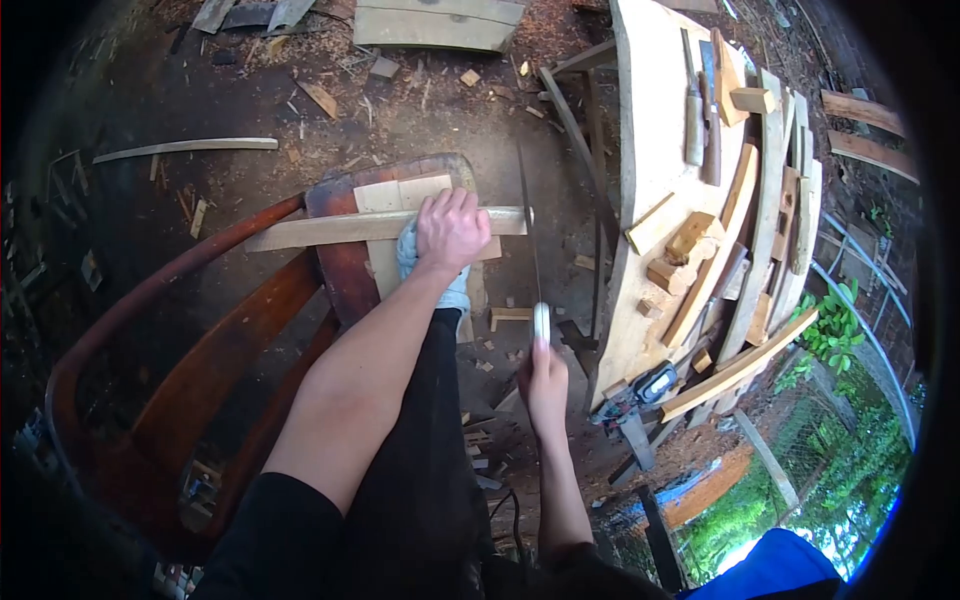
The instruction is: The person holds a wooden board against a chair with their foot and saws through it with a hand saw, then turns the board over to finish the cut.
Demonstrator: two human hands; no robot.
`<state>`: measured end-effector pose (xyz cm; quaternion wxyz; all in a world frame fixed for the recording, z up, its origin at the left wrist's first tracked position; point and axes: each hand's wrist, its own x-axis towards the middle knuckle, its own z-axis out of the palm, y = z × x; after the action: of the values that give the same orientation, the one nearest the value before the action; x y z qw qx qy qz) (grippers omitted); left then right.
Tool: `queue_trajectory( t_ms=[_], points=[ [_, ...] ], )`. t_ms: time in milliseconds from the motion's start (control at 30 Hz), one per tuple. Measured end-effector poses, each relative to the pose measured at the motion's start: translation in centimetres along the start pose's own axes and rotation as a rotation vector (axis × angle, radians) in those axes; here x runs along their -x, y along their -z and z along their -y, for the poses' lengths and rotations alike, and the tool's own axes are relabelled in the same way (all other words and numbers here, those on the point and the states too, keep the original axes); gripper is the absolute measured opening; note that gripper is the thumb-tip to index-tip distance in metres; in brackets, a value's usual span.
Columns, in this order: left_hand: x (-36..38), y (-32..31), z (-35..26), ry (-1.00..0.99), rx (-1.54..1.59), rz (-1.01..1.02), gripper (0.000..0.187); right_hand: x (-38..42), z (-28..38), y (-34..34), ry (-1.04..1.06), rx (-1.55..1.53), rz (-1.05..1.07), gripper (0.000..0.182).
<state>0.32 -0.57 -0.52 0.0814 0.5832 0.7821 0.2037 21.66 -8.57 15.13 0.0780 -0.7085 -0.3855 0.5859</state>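
My left hand (452, 230) is closed over a long pale wooden strip (340, 229), pressing it down across a dark red wooden chair (330, 192). Flat pale boards (384, 268) lie beneath the strip on the seat. Light-blue fabric (456, 290) shows beside this hand, at the end of my black trouser leg. In my right hand (546, 388) is the white handle of a handsaw (541, 322). Its thin blade points away from me and crosses close to the strip's right end. Whether the teeth touch the wood is hard to make out.
At right stands a workbench (650, 130) bearing chisels (694, 125), a wooden hand plane (686, 250) and several wooden strips (715, 262). A dark power tool (640, 395) sits at its near edge. Wood offcuts (318, 98) and shavings litter the ground. The chair's curved back (170, 262) rises at left.
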Motion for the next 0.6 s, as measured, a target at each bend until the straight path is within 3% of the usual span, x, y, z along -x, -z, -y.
queue_trajectory(
  t_ms=[100,233,367,400,500,600],
  points=[
    [-0.2,-0.2,0.2,0.009,0.013,0.028,0.011,8.5,-2.5,5.4,-0.047,0.049,0.042,0.056],
    [-0.1,-0.1,0.2,-0.008,0.021,0.027,0.012,11.6,2.1,6.8,-0.162,-0.012,0.051,0.062],
    [-0.1,0.0,-0.1,-0.023,0.052,-0.005,0.01,2.1,0.2,3.2,-0.054,0.041,0.012,0.066],
    [0.0,-0.2,-0.1,-0.026,0.042,-0.021,0.009,-1.6,0.5,2.1,-0.041,0.069,0.064,0.058],
    [-0.2,-0.2,0.0,-0.032,0.011,-0.032,0.009,-11.4,2.3,-1.6,-0.035,0.104,0.03,0.069],
    [-0.3,0.0,0.1,-0.035,-0.002,-0.014,0.009,-10.6,2.8,-3.2,-0.006,0.139,-0.09,0.07]
  ],
)
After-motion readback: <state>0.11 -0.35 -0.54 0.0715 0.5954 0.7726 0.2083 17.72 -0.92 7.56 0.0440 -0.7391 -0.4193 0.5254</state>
